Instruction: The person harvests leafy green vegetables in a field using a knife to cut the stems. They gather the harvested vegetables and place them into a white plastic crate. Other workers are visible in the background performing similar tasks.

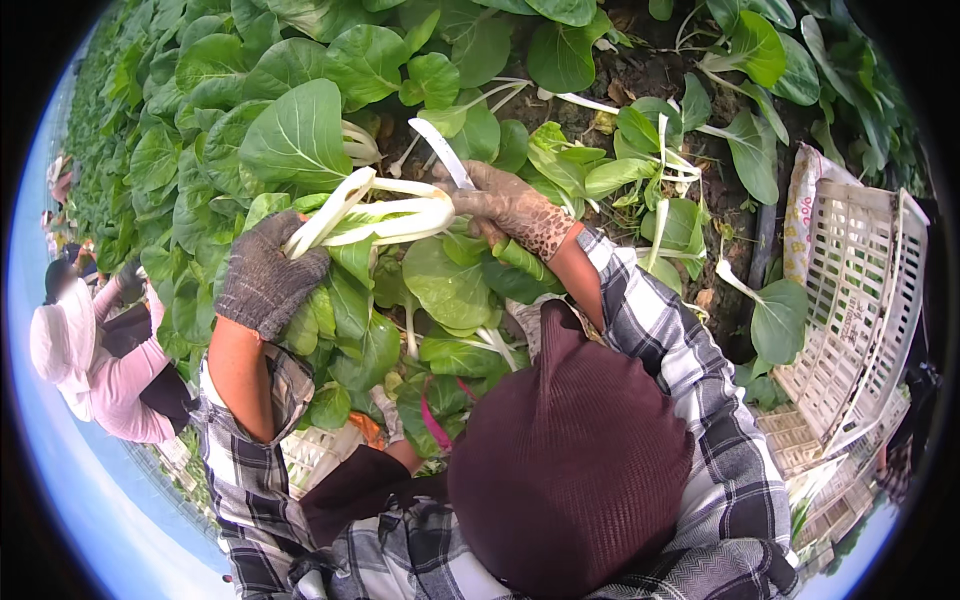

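My left hand [274, 270], in a dark grey knit glove, grips a leafy green with thick white stalks [375, 214], like pak choi. Its white stalks point up and to the right, and its leaves hang below. In a soiled, brown-spotted glove, my right hand [510, 202] holds a knife [444, 152] by its handle, the pale curved blade pointing up and left. The fingers of that hand are close beside the right end of the stalks; whether they touch cannot be told. Under both hands lie more broad green leaves [450, 281].
Dense leafy plants [210, 112] fill the upper left. Cut leaves lie on dark soil [735, 247] at the right. White plastic crates [851, 300] stand at the far right. A person in pink [124, 375] crouches at the left; another crate [319, 454] shows below my left arm.
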The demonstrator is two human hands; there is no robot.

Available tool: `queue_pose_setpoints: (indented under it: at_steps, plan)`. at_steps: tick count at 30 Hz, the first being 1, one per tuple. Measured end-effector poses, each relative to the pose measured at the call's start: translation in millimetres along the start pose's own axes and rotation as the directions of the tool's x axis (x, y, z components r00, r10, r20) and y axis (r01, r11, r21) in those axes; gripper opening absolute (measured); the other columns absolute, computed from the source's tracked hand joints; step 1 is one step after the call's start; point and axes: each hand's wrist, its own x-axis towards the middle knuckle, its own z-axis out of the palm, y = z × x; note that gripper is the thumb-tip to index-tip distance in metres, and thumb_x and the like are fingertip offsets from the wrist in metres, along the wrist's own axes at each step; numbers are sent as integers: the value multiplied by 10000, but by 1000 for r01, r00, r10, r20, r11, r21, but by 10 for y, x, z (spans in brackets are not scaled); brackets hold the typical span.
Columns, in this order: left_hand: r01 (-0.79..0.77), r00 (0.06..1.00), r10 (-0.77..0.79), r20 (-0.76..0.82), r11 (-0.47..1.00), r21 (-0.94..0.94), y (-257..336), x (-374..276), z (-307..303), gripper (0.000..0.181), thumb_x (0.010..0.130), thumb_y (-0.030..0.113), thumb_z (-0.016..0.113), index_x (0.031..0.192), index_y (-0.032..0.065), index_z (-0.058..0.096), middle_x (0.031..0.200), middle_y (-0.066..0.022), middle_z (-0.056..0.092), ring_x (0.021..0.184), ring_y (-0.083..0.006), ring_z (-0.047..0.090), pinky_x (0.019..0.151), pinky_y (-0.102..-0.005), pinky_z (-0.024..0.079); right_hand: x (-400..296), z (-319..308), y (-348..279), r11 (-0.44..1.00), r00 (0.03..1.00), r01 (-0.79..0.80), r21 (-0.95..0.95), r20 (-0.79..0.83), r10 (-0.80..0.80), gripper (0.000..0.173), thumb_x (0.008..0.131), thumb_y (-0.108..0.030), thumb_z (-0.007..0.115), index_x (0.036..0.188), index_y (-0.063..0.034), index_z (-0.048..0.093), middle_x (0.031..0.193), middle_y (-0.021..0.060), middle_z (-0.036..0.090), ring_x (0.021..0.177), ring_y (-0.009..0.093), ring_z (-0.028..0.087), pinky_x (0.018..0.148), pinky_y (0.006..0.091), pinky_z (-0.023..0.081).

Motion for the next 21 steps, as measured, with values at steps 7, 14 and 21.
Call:
queue_pose_setpoints:
  at_steps: [7, 14, 21]
  plan:
    - [-287, 939, 341, -39, 843, 456, 382, -755, 276, 521, 533, 99, 784, 1017, 111, 591, 906, -111, 569, 864, -334, 582, 724, -427, 453, -359, -4, 113, 998, 992, -5, -56, 129, 12, 543, 801, -289, 700, 1237, -9, 539, 841, 24, 602, 605, 78, 518, 527, 222, 434]
    - [-326, 889, 440, -125, 802, 502, 277, -1010, 719, 514, 568, 144, 774, 1043, 128, 579, 882, -87, 576, 803, -305, 570, 692, -422, 432, -794, 142, -200, 998, 988, 48, -33, -144, -52, 346, 871, -304, 661, 1042, -9, 601, 756, 10, 584, 620, 82, 526, 560, 218, 445]
    - [-335, 857, 439, -271, 872, 356, 287, -1058, 989, 468, 578, 132, 764, 1007, 123, 575, 837, -86, 562, 739, -306, 554, 647, -421, 429, -774, 71, 11, 937, 934, 276, 216, -292, -208, 312, 890, -243, 637, 1082, -9, 561, 829, 74, 654, 733, 158, 642, 567, 268, 506]
